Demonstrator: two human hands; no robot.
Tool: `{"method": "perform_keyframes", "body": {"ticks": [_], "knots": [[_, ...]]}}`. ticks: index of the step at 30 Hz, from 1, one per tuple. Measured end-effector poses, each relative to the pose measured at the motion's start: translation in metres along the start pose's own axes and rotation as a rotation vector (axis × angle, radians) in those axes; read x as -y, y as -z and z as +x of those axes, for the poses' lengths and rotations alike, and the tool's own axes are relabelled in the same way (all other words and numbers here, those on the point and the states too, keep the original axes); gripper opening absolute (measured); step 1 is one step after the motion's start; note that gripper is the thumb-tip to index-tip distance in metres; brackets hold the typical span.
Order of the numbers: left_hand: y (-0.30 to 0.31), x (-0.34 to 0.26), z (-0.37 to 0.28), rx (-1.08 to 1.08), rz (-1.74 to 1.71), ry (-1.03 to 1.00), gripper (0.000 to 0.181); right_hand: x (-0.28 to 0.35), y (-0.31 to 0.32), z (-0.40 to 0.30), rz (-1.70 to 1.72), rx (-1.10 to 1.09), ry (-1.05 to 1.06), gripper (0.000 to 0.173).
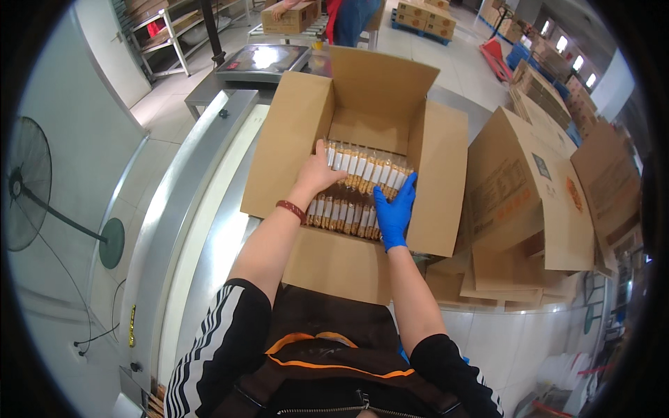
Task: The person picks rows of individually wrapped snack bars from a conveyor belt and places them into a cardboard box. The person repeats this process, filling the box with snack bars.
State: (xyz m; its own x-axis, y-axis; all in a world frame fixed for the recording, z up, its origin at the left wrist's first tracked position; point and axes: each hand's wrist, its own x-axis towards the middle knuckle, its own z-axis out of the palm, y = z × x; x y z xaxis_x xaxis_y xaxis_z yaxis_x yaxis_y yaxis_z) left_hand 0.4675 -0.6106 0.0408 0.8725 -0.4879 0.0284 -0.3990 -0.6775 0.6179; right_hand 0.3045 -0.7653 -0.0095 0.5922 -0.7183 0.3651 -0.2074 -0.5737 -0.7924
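An open cardboard carton [439, 177] stands before me with its flaps spread outward. Inside it, two rows of clear-wrapped packets with pale labels stand side by side, a far row [366, 164] and a near row [342, 216]. My bare left hand [319, 170] presses on the left end of the far row, thumb and fingers spread around it. At the right end, my right hand [395, 211] in a blue glove spans the same row's edge. The two hands hold that row between them. The packets' lower parts are hidden.
A steel-framed conveyor [180, 230] runs along my left, with a floor fan [23, 185] beyond. A platform scale [264, 62] stands behind the carton. More open cartons [502, 183] lean at right. Farther off, a person [350, 21] is beside a closed carton [290, 18].
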Motion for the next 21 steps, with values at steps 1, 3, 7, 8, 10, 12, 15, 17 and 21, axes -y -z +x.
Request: {"method": "perform_keyframes", "body": {"ticks": [1, 3, 7, 8, 10, 12, 15, 17, 21], "knots": [[-0.007, 0.004, 0.005, 0.027, -0.015, 0.021, 0.116, 0.005, 0.001, 0.000, -0.017, 0.035, -0.050, 0.108], [-0.022, 0.012, 0.012, 0.079, -0.044, 0.063, 0.116, -0.011, -0.007, 0.001, -0.101, 0.088, -0.079, 0.106], [-0.058, 0.037, 0.013, 0.138, 0.010, 0.167, 0.115, -0.018, -0.020, 0.008, -0.339, 0.274, -0.161, 0.107], [-0.069, 0.036, 0.007, 0.112, 0.069, 0.186, 0.115, -0.017, -0.022, 0.009, -0.414, 0.324, -0.171, 0.107], [-0.076, 0.021, 0.000, 0.156, 0.155, 0.194, 0.113, -0.040, -0.032, 0.014, -0.483, 0.309, -0.143, 0.107], [-0.070, 0.007, -0.003, 0.194, 0.207, 0.208, 0.114, -0.051, -0.035, 0.019, -0.552, 0.368, -0.173, 0.108], [-0.080, 0.026, -0.008, 0.100, 0.675, 0.061, 0.094, -0.019, -0.033, 0.034, -0.590, 0.529, -0.245, 0.111], [-0.067, 0.009, -0.037, 0.171, 0.753, -0.066, 0.080, -0.029, -0.034, 0.033, -0.550, 0.539, -0.300, 0.114], [-0.026, 0.036, -0.116, -0.055, 0.499, -0.462, 0.059, -0.057, -0.053, 0.012, -0.568, 0.283, -0.087, 0.112]]}}
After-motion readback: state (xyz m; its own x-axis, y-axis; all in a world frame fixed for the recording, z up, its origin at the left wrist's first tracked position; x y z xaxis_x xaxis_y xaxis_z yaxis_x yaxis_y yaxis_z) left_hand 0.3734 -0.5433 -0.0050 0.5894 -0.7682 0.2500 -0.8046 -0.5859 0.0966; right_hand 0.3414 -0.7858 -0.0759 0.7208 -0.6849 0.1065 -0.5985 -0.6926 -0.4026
